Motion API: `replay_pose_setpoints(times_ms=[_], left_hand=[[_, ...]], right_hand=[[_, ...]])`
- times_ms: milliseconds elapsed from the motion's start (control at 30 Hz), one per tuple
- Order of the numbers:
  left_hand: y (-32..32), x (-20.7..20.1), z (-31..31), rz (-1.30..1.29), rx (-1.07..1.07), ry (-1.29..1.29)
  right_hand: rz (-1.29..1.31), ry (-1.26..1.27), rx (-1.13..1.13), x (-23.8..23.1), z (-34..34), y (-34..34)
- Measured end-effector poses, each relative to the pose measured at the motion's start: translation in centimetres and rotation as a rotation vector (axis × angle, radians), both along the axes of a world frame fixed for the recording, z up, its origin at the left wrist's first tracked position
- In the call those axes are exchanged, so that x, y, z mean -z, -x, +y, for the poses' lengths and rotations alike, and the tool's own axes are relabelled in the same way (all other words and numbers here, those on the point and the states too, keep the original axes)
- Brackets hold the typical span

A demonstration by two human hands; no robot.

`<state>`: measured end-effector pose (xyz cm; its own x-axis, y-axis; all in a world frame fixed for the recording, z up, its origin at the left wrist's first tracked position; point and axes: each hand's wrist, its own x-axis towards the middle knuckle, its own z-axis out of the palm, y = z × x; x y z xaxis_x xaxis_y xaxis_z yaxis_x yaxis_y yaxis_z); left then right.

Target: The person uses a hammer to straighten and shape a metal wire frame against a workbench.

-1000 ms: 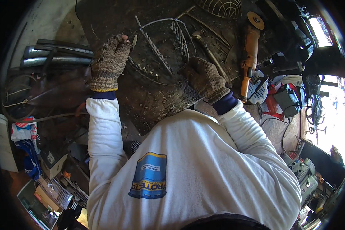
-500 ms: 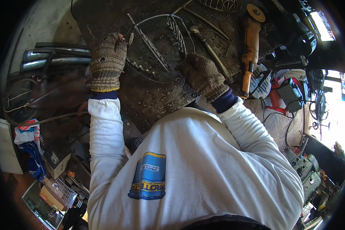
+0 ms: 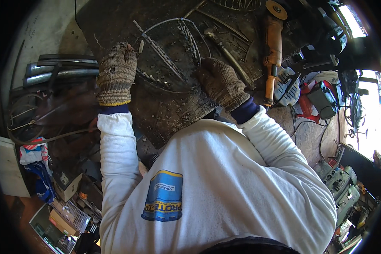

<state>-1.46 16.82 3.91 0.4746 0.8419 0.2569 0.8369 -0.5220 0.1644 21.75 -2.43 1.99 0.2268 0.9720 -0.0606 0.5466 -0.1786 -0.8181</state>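
Observation:
A round frame of thin bent metal rod [image 3: 161,20], with twisted bars [image 3: 167,61] across it, lies on a dark, dirty metal worktop [image 3: 152,114]. My left hand [image 3: 116,74], in a brown knitted glove, is curled closed at the frame's left edge. What its fingers hold is hidden; a small pale sliver [image 3: 141,46] shows beside the thumb. At the frame's right edge my right hand [image 3: 221,82], gloved alike, has its fingers closed around the rod, though the fingertips are largely out of sight. Small metal bits [image 3: 158,79] are scattered inside the frame.
An orange angle grinder [image 3: 272,46] with a disc lies right of my right hand. Between them is a metal bar [image 3: 230,55]. Curved metal pieces [image 3: 61,70] sit left of my left hand. A red and grey machine [image 3: 321,99] with cables stands farther right.
The whole view has shifted slightly, with the worktop things sitting a little farther left. Both hands keep nearly the same place at the frame.

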Motion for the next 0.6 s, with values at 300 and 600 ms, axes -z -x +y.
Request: replay_pose_setpoints(times_ms=[300, 600], left_hand=[[0.1, -0.1, -0.1, 0.007, -0.006, -0.002], [-0.9, -2.2, 0.1, 0.155, -0.006, 0.063]], right_hand=[[0.008, -0.038, 0.012, -0.5, 0.4, 0.1], [-0.189, -0.031, -0.057, 0.6, 0.7, -0.6]])
